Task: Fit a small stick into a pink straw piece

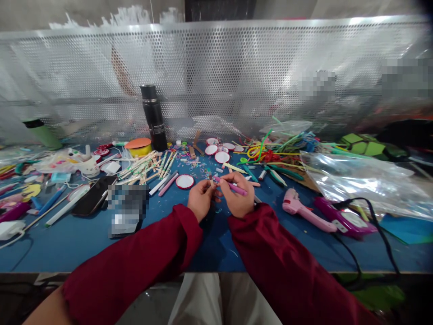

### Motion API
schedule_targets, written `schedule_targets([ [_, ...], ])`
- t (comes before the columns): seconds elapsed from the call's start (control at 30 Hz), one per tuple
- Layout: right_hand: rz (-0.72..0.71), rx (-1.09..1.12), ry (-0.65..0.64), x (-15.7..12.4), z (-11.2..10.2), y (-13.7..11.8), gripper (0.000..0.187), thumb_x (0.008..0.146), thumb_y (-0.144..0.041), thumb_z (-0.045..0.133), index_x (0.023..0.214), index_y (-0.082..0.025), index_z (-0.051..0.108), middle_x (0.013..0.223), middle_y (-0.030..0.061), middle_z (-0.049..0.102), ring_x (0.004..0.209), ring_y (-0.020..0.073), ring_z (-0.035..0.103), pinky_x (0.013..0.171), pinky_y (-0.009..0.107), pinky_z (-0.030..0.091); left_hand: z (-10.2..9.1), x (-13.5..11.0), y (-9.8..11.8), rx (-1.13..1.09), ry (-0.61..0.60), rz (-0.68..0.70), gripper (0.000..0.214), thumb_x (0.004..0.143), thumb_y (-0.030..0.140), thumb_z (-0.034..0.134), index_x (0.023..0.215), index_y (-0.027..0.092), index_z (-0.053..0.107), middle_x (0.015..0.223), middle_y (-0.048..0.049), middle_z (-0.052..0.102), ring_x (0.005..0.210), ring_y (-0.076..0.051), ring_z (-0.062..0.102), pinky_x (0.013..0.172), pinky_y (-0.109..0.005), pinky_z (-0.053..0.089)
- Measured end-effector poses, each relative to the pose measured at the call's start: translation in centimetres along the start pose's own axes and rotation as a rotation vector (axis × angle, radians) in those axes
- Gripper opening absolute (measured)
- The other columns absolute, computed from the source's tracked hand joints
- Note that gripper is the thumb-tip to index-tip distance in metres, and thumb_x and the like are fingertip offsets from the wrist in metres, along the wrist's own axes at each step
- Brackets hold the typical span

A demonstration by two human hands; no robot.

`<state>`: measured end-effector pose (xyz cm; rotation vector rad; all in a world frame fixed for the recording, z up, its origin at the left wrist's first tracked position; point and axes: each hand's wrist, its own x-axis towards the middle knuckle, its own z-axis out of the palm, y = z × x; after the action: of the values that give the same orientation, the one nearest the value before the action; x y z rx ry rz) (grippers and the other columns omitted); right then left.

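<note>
My right hand (239,197) is closed around a purple pen (237,188), its tip pointing left toward my other hand. My left hand (199,198) pinches a small brownish piece (211,179), too small and blurred to name. The two hands almost meet over the blue table (216,248), and the pen's tip is close to the piece; whether they touch I cannot tell. Left of my hands lie a round white lid with a red rim (184,181) and several pens (168,184). Tiny coloured bits (199,169) are scattered just beyond my fingers.
A black bottle (154,119) stands at the back before a perforated metal screen (216,72). Wooden sticks (145,167) and a dark phone (93,198) lie left. To the right are a pink glue gun (306,211), a purple corded device (348,219), clear plastic (352,180) and coloured stems (291,144).
</note>
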<state>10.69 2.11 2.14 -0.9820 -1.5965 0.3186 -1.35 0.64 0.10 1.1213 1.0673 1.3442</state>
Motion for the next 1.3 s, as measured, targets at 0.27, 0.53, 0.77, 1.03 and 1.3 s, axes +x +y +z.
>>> schedule_targets([
  [0.27, 0.046, 0.166, 0.039, -0.04, -0.02, -0.16, 0.014, 0.09, -0.031, 0.055, 0.097, -0.021, 0.063, 0.081, 0.0017, 0.071, 0.074, 0.0156, 0.068, 0.072, 0.029, 0.052, 0.13, -0.26, 0.52, 0.005, -0.008, 0.011, 0.024, 0.084, 0.039, 0.058, 0.093, 0.016, 0.059, 0.07, 0.0002, 0.065, 0.053, -0.01, 0.059, 0.045, -0.018, 0.036],
  [0.53, 0.051, 0.21, -0.036, -0.54, 0.22, 0.17, 0.007, 0.086, -0.028, 0.059, 0.091, -0.022, 0.06, 0.077, 0.0007, 0.069, 0.068, 0.0168, 0.067, 0.065, 0.03, 0.053, 0.18, -0.06, 0.26, -0.029, -0.006, 0.039, 0.021, 0.082, 0.037, 0.06, 0.087, 0.016, 0.058, 0.063, 0.0037, 0.059, 0.049, -0.008, 0.055, 0.042, -0.017, 0.033],
  [0.77, 0.041, 0.137, -0.015, -0.51, 0.27, 0.4, 0.008, 0.085, -0.031, 0.06, 0.084, -0.023, 0.061, 0.077, 0.0016, 0.069, 0.067, 0.0173, 0.066, 0.06, 0.029, 0.053, 0.27, -0.14, 0.4, -0.013, 0.001, 0.04, 0.023, 0.082, 0.038, 0.06, 0.087, 0.015, 0.06, 0.064, 0.0024, 0.06, 0.048, -0.008, 0.054, 0.042, -0.018, 0.033],
  [1.03, 0.057, 0.136, -0.01, -0.49, 0.18, 0.01, 0.008, 0.084, -0.03, 0.06, 0.083, -0.022, 0.06, 0.072, 0.0009, 0.068, 0.062, 0.0165, 0.065, 0.061, 0.03, 0.053, 0.06, 0.07, -0.16, -0.004, -0.015, 0.04, 0.024, 0.083, 0.038, 0.06, 0.091, 0.016, 0.06, 0.072, -0.0003, 0.066, 0.051, -0.009, 0.058, 0.043, -0.018, 0.034],
  [1.3, 0.065, 0.144, 0.047, -0.34, 0.3, -0.11, 0.009, 0.083, -0.029, 0.061, 0.088, -0.023, 0.056, 0.076, 0.0005, 0.068, 0.071, 0.0178, 0.069, 0.066, 0.03, 0.054, 0.14, 0.08, -0.06, -0.004, -0.008, 0.024, 0.023, 0.084, 0.037, 0.058, 0.093, 0.015, 0.059, 0.07, 0.0, 0.065, 0.051, -0.009, 0.058, 0.043, -0.018, 0.034],
])
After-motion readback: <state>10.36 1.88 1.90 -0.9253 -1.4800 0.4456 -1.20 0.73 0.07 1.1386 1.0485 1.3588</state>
